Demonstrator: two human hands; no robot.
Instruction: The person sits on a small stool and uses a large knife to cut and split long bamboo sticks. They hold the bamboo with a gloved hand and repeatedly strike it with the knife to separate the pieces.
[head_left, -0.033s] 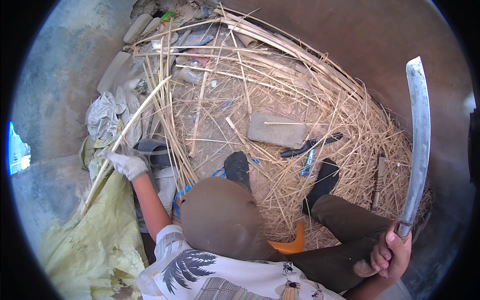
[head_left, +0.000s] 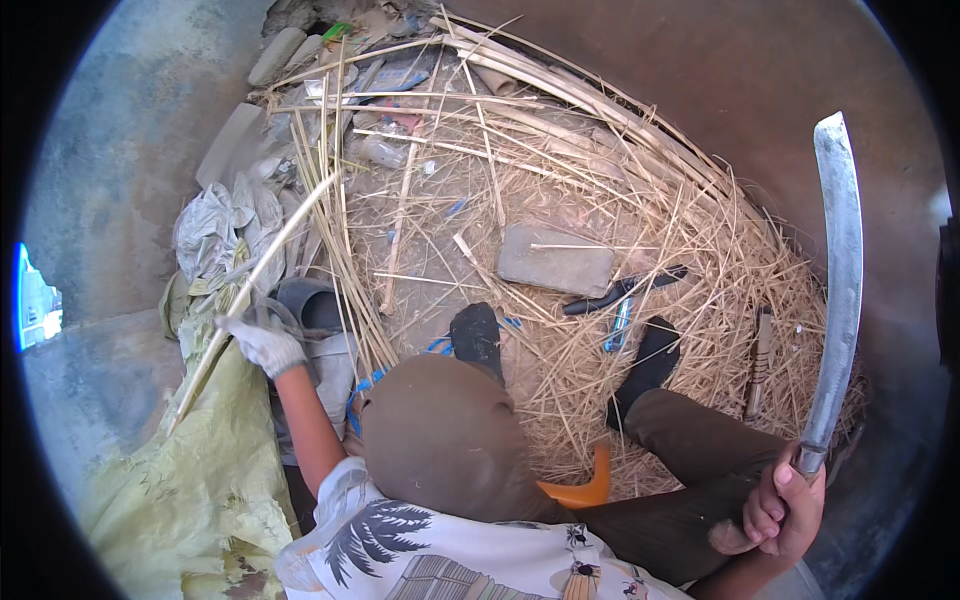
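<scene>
My left hand (head_left: 265, 345), in a pale work glove, is closed around a long, pale bamboo strip (head_left: 252, 275). The strip slants from low on the left up toward the middle and bows slightly. Below it lies a yellowish woven sack (head_left: 200, 460). Bare and closed, my right hand (head_left: 785, 505) grips the handle of a machete (head_left: 838, 290) at the far right. Its long, curved blade points upward, well apart from the strip. The butt of the wooden handle shows below my fingers.
Thin split strips (head_left: 340, 260) lie beside my left knee. Shavings (head_left: 720, 300) cover the floor at right. A flat stone block (head_left: 555, 258), a light-blue cutter (head_left: 618, 325), a dark sheath-like object (head_left: 620, 290) and an orange plastic piece (head_left: 590, 480) lie around my feet. Walls rise on both sides.
My left hand has shifted slightly right and down with the bamboo strip, which now looks more bowed. The machete and my right hand have hardly moved.
</scene>
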